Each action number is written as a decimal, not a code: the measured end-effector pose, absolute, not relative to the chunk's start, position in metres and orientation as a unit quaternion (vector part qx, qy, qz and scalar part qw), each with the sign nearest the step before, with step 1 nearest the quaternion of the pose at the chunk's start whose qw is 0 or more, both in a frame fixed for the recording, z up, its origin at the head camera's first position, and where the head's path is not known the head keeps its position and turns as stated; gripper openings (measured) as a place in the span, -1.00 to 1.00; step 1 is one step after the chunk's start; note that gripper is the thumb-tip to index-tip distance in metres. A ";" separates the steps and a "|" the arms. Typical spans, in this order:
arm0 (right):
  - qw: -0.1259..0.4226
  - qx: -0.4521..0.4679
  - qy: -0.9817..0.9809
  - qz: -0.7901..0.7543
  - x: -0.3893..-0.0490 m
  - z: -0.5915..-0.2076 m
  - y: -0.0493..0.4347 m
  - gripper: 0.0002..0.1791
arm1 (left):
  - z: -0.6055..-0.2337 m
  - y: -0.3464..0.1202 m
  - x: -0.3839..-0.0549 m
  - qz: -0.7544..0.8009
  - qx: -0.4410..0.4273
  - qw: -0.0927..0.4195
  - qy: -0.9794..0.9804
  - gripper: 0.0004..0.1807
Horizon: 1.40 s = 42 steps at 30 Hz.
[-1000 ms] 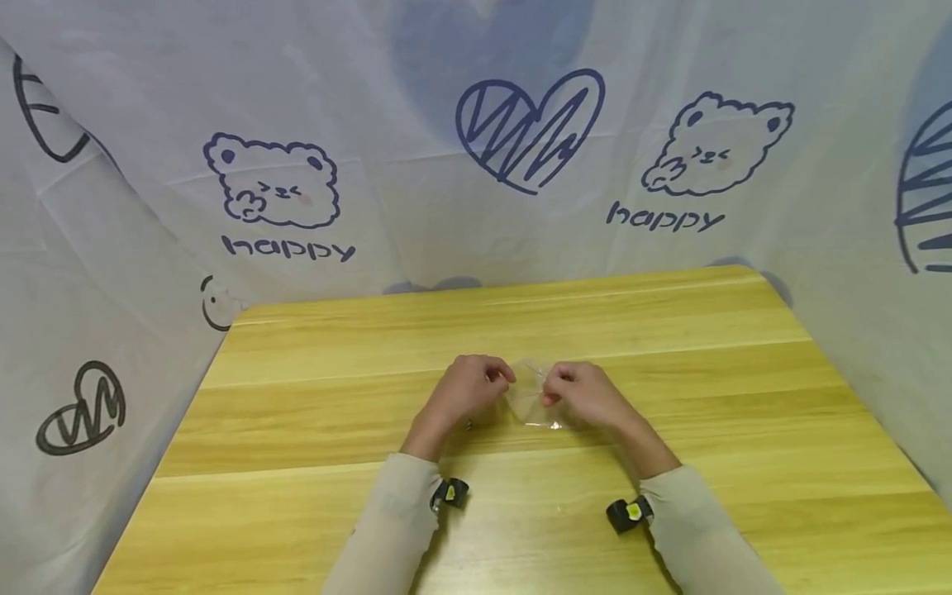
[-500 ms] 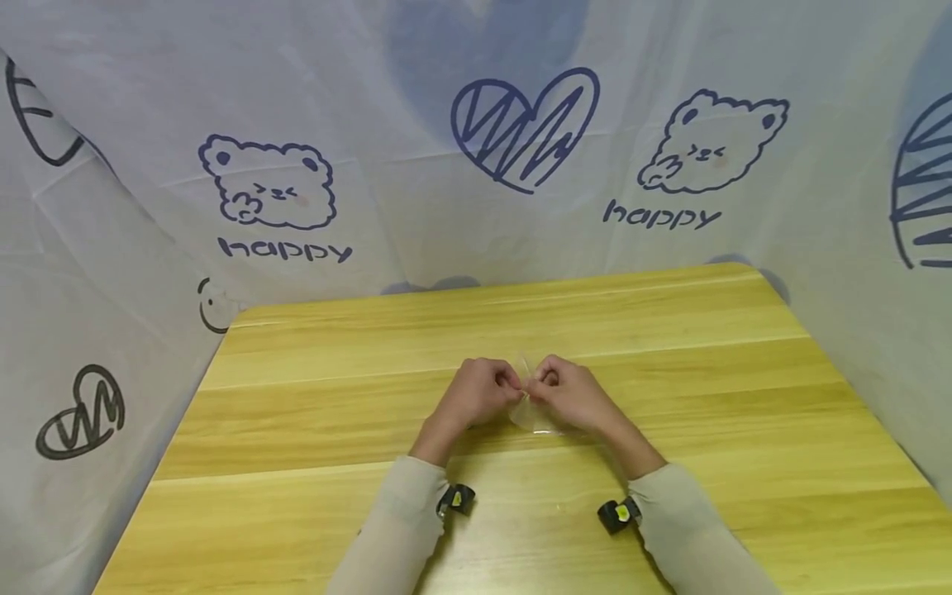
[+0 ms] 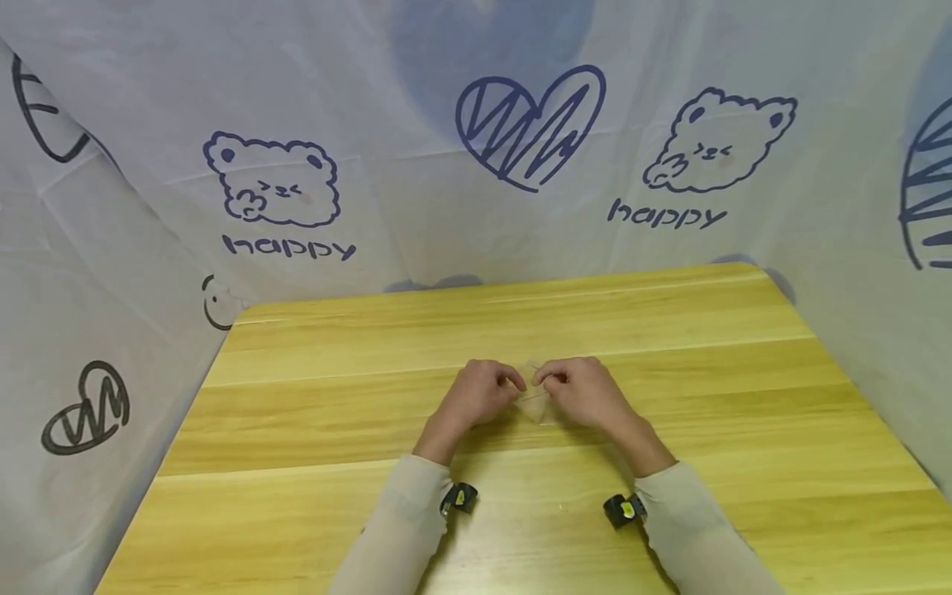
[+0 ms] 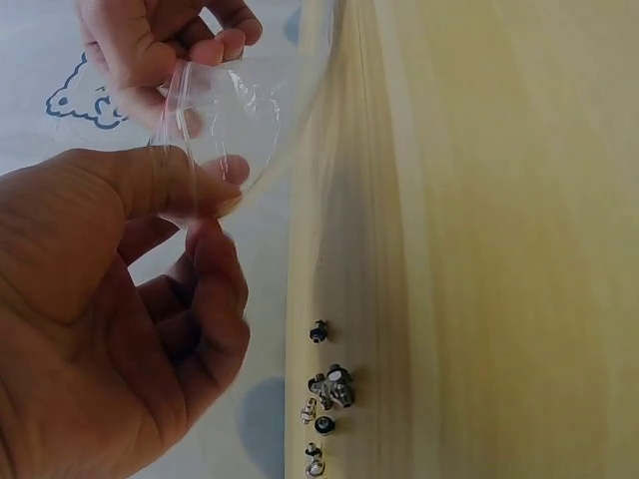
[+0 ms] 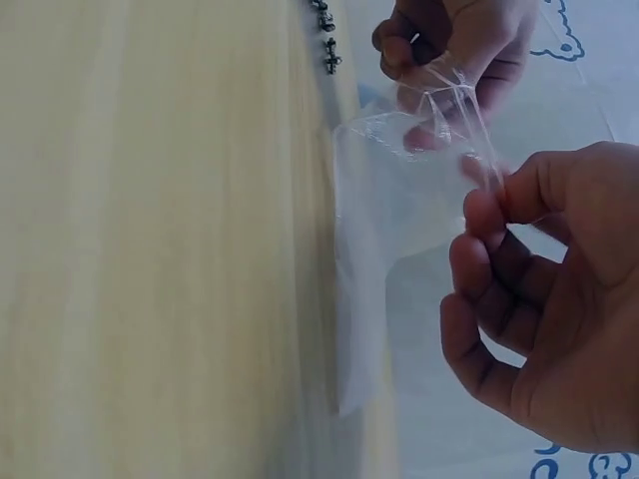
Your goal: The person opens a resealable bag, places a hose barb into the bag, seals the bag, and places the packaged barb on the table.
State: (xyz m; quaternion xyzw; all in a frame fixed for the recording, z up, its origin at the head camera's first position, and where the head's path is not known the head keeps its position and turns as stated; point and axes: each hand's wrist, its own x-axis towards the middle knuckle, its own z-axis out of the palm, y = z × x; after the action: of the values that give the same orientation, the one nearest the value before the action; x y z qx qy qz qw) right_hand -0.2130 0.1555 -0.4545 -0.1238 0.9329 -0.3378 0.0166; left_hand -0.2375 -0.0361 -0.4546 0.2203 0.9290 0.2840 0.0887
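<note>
Left grip and right grip, a person's bare hands, each pinch the rim of a clear plastic bag between thumb and finger. The bag is held between them over the middle of the worktop, its body hanging below the fingers; whether its bottom touches the wood cannot be told. The step in hand looks like working the bag's mouth apart, and the next move would seem to call for drawing its two sides wider without losing either pinch, since thin film tends to cling. Counted from the largest down: patterned cloth at the far, left and right sides, its number of sheets unclear; one wood-grained worktop; two pale sleeves; two hands, both busy; one bag, no contents showing; two black wrist devices; and last, small hardware pieces, dark and silvery, on the worktop to the left of the bag. At least six can be told apart in the left wrist view, but a clump among them hides the true total.
</note>
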 end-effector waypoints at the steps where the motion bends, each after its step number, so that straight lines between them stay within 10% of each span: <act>1: 0.015 -0.128 0.937 -0.323 -0.213 -0.454 0.155 -0.72 | -0.454 -0.036 -0.237 0.280 0.216 0.091 0.931 -0.83; 26: 0.072 -0.150 0.955 -0.247 -0.226 -0.469 0.147 -0.80 | -0.458 -0.038 -0.237 0.210 0.150 0.114 0.959 -0.82; 42: 0.103 -0.178 0.933 -0.296 -0.221 -0.467 0.152 -0.21 | -0.457 -0.046 -0.240 0.257 0.174 0.170 0.935 -0.69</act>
State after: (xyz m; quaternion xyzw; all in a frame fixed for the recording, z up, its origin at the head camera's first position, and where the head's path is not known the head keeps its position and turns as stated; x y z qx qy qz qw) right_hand -0.2209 0.1518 -0.4674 -0.1785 0.9329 -0.2956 0.1025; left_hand -0.2402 -0.0458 -0.4570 0.1740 0.9352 0.2572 0.1703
